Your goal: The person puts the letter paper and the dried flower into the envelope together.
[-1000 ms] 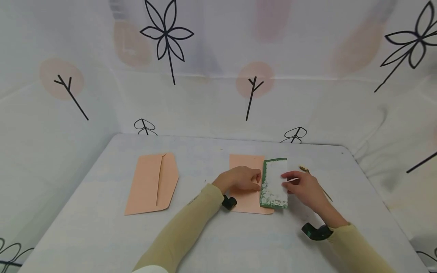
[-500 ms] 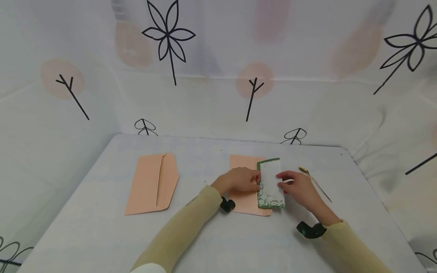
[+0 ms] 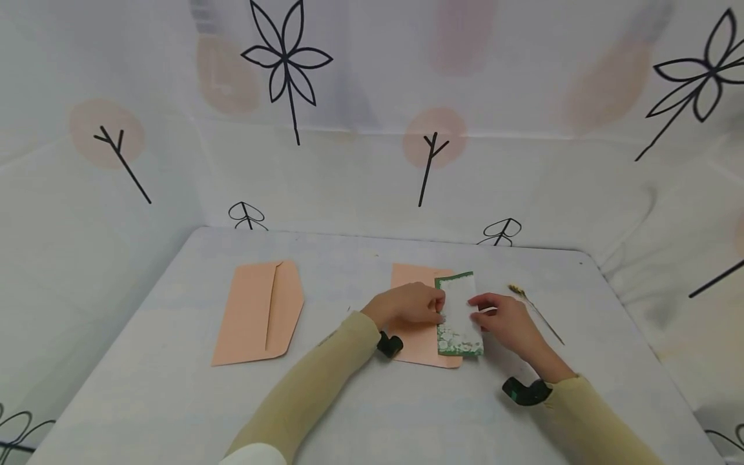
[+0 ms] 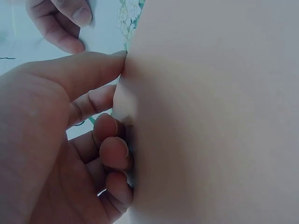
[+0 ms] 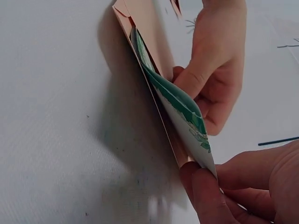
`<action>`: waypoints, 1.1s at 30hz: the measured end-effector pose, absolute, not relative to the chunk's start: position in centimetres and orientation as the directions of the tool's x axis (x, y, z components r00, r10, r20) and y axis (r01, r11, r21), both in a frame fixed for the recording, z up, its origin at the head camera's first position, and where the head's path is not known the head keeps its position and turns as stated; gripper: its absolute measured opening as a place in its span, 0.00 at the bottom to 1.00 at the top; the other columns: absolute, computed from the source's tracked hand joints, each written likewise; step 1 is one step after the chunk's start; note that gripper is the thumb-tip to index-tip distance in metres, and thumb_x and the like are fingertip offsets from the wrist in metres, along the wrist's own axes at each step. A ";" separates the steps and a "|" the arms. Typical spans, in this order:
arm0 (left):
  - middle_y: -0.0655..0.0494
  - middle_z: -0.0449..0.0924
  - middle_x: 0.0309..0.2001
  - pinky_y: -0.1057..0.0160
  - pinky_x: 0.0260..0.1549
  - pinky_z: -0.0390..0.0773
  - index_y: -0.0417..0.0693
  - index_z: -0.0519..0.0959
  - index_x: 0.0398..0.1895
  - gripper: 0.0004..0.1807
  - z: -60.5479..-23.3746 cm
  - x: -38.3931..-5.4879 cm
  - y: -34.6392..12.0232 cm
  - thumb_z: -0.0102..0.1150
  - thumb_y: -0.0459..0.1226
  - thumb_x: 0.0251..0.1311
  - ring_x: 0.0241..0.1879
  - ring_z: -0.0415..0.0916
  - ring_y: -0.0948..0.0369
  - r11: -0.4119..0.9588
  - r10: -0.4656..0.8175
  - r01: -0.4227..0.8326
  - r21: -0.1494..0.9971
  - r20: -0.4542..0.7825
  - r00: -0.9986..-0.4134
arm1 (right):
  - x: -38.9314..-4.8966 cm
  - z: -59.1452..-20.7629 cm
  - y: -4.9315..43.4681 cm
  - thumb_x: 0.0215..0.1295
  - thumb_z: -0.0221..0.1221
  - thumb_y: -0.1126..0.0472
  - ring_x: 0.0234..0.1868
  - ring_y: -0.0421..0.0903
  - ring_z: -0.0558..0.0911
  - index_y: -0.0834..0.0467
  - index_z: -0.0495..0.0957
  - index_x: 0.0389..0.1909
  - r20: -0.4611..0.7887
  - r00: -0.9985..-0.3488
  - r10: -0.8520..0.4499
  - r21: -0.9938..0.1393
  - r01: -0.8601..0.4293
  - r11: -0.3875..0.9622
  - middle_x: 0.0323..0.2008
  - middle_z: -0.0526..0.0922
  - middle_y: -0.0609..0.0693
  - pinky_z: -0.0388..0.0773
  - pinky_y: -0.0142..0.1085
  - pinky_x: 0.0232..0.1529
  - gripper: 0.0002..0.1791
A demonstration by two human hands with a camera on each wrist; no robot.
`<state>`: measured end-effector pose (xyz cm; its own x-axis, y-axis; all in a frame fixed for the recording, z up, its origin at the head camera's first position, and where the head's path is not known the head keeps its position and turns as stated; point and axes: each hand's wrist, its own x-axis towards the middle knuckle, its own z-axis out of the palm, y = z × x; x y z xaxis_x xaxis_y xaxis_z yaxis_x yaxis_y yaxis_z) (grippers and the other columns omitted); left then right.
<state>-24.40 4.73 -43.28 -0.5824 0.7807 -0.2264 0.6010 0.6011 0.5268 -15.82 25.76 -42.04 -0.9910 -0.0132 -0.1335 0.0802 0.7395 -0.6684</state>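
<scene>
My left hand [image 3: 409, 303] pinches the edge of a peach envelope [image 3: 414, 345]; in the left wrist view its thumb lies along that edge with the other fingers bent behind it. A white card [image 3: 459, 316] with a green floral border sticks out of the envelope's right side. In the right wrist view, part of the card [image 5: 187, 119] lies between the envelope's layers [image 5: 161, 49], its edge bowed outward. My right hand [image 3: 506, 320] pinches the card's outer edge between thumb and fingers; whether it also grips the envelope's flap is hard to tell.
Another peach envelope [image 3: 256, 316] lies flat on the white table [image 3: 360, 413] at the left. A dried flower stem [image 3: 537, 313] lies just beyond the right hand. A patterned white cloth [image 3: 349, 174] rises behind the table.
The card has shifted left, deeper into the envelope, and less of it shows. My right hand has moved left with it. The left hand has stayed nearly in place.
</scene>
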 end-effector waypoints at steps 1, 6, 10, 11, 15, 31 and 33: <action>0.60 0.69 0.25 0.68 0.30 0.64 0.57 0.73 0.34 0.11 -43.2 -24.4 4.8 0.61 0.49 0.67 0.28 0.68 0.64 0.602 0.780 0.600 0.527 -0.229 -0.582 | -15.8 -42.1 25.7 0.66 0.63 0.65 0.40 0.51 0.84 0.67 0.79 0.53 -0.132 -0.991 -0.013 -0.670 0.079 0.738 0.46 0.82 0.62 0.82 0.39 0.35 0.17; 0.60 0.67 0.23 0.69 0.29 0.63 0.55 0.71 0.32 0.11 -42.9 -24.5 4.9 0.61 0.47 0.67 0.27 0.67 0.65 0.607 0.779 0.600 0.521 -0.241 -0.579 | -15.8 -42.3 25.2 0.65 0.63 0.65 0.41 0.52 0.84 0.67 0.79 0.53 -0.144 -0.989 -0.015 -0.678 0.087 0.730 0.46 0.82 0.61 0.82 0.40 0.36 0.17; 0.61 0.66 0.22 0.69 0.29 0.63 0.55 0.71 0.32 0.11 -42.8 -24.5 5.0 0.60 0.47 0.68 0.27 0.67 0.65 0.604 0.781 0.600 0.524 -0.243 -0.575 | -15.8 -42.4 24.9 0.66 0.63 0.65 0.41 0.53 0.84 0.68 0.78 0.53 -0.153 -0.988 -0.016 -0.669 0.092 0.738 0.46 0.81 0.62 0.82 0.41 0.37 0.17; 0.61 0.65 0.22 0.68 0.29 0.63 0.56 0.71 0.32 0.12 -42.8 -24.5 5.0 0.60 0.48 0.68 0.27 0.68 0.65 0.605 0.781 0.599 0.524 -0.242 -0.576 | -15.8 -42.5 24.8 0.66 0.63 0.65 0.41 0.53 0.84 0.68 0.78 0.53 -0.155 -0.988 -0.017 -0.667 0.093 0.739 0.46 0.81 0.62 0.82 0.41 0.37 0.17; 0.61 0.65 0.22 0.68 0.29 0.63 0.56 0.70 0.32 0.12 -42.9 -24.6 5.0 0.60 0.48 0.68 0.28 0.68 0.65 0.610 0.775 0.589 0.530 -0.245 -0.582 | -15.8 -42.8 24.7 0.65 0.63 0.65 0.42 0.53 0.84 0.67 0.79 0.53 -0.155 -0.988 -0.017 -0.666 0.092 0.741 0.46 0.81 0.61 0.82 0.41 0.37 0.17; 0.60 0.69 0.24 0.68 0.29 0.63 0.56 0.71 0.33 0.11 -42.4 -24.4 5.3 0.60 0.48 0.68 0.28 0.68 0.64 0.600 0.782 0.594 0.536 -0.236 -0.577 | -16.1 -43.0 24.4 0.65 0.63 0.65 0.40 0.51 0.83 0.66 0.79 0.52 -0.159 -0.987 -0.023 -0.649 0.086 0.755 0.44 0.82 0.58 0.81 0.42 0.38 0.16; 0.60 0.69 0.24 0.68 0.29 0.63 0.56 0.71 0.33 0.11 -42.3 -24.4 5.3 0.60 0.48 0.68 0.28 0.68 0.64 0.599 0.783 0.595 0.536 -0.236 -0.576 | -16.0 -42.8 24.6 0.65 0.63 0.65 0.42 0.53 0.83 0.66 0.80 0.52 -0.140 -0.990 -0.023 -0.636 0.072 0.768 0.44 0.82 0.59 0.81 0.44 0.39 0.16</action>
<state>-24.36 5.30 -42.31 -0.5758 0.7828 -0.2359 0.5946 0.5990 0.5363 -16.03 24.59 -42.78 -0.9899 -0.0227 -0.1401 0.0724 0.7680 -0.6363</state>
